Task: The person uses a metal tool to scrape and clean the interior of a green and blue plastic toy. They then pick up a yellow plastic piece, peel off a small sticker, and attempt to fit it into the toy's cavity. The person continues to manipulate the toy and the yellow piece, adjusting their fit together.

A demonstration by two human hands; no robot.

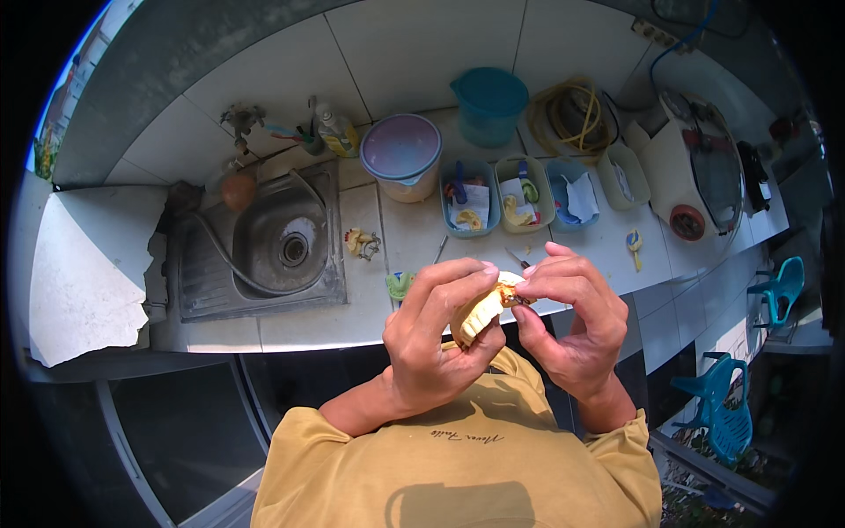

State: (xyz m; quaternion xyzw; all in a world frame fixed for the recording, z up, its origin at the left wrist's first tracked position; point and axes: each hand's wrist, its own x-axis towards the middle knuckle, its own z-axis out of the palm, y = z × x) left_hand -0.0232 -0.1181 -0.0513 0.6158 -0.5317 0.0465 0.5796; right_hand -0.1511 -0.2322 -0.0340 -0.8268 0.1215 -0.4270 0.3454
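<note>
My left hand [442, 330] grips a cream plaster dental cast [480, 315], raised over the front edge of the counter. Orange-brown material shows on the cast between the two hands. The fingertips of my right hand [574, 317] touch that spot and pinch a small dark piece [520, 300], too small to name. On the counter beyond lie a small knife [517, 257] and a slim metal tool [440, 249]. A green impression or cast piece [399, 285] sits left of my left hand, partly hidden by it. Another cast with a metal articulator [362, 244] lies beside the sink.
A steel sink [330, 277] with a hose is at left. Behind stand a lidded bucket [401, 148], a teal pitcher [492, 105] and several plastic tubs [495, 221] holding casts and papers. At right are a spatula-like item [634, 249] and a cream machine [667, 175].
</note>
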